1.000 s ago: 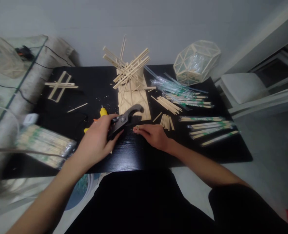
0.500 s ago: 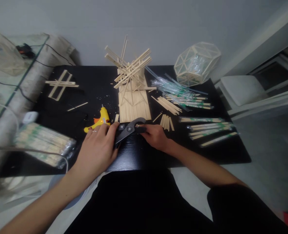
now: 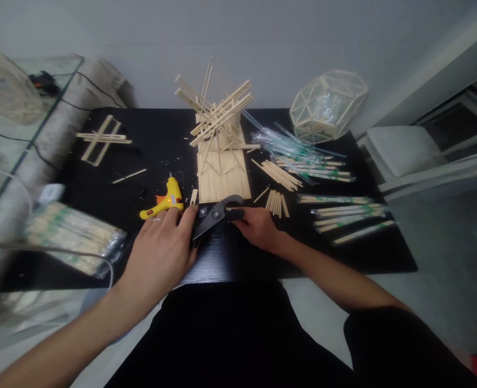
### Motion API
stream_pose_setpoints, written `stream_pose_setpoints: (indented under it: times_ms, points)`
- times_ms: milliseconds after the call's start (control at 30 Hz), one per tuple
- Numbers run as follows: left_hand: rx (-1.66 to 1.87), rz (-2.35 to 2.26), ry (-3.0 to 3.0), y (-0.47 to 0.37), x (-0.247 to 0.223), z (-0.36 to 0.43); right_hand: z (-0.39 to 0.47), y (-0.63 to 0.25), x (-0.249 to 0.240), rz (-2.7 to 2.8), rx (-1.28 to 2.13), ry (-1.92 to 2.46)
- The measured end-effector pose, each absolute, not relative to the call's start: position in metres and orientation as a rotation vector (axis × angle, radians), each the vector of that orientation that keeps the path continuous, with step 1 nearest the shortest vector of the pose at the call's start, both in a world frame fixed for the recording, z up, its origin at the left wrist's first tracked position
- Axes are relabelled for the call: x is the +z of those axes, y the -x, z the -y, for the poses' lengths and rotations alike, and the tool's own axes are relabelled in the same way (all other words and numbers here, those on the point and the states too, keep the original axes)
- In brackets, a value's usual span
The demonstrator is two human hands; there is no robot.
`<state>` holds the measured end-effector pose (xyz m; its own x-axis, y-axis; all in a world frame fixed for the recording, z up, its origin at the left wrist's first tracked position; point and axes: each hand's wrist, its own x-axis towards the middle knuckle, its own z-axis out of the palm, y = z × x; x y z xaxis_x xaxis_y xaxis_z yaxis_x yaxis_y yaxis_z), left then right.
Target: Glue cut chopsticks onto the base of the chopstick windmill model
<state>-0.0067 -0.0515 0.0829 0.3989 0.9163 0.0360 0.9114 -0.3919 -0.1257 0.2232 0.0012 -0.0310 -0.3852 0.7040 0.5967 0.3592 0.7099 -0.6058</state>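
Observation:
My left hand (image 3: 159,240) is wrapped round the handles of dark pruning shears (image 3: 215,215), held low over the front of the black table. Their curved jaw points right, toward my right hand (image 3: 259,229). My right hand is closed right beside the jaw; a small pale bit shows at its fingertips, too hidden to name. Just behind the shears lies a flat mat of joined wooden sticks (image 3: 222,183), with a windmill-like stick structure (image 3: 222,118) standing on its far part. A yellow glue gun (image 3: 167,198) lies beyond my left fingers.
Short cut sticks (image 3: 276,203) and longer loose sticks (image 3: 278,175) lie right of the mat. Wrapped chopsticks (image 3: 347,210) lie farther right; a bagged bundle (image 3: 74,237) sits at left. A crossed stick frame (image 3: 104,140) and a faceted frame (image 3: 329,105) stand toward the back.
Hardly anything differs. The whole view has shifted very slightly; both hands and the shears keep nearly the same pose.

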Motion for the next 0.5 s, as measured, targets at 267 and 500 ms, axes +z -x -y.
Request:
stream_pose_setpoints:
  times_ms: [267, 500]
  points:
    - [0.37, 1.786, 2.491, 0.001, 0.089, 0.052, -0.002, -0.223, -0.032, 2.046, 0.478, 0.847]
    - [0.492, 1.856, 2.459, -0.003, 0.094, 0.052, -0.001, -0.223, -0.032, 2.06, 0.492, 0.866]
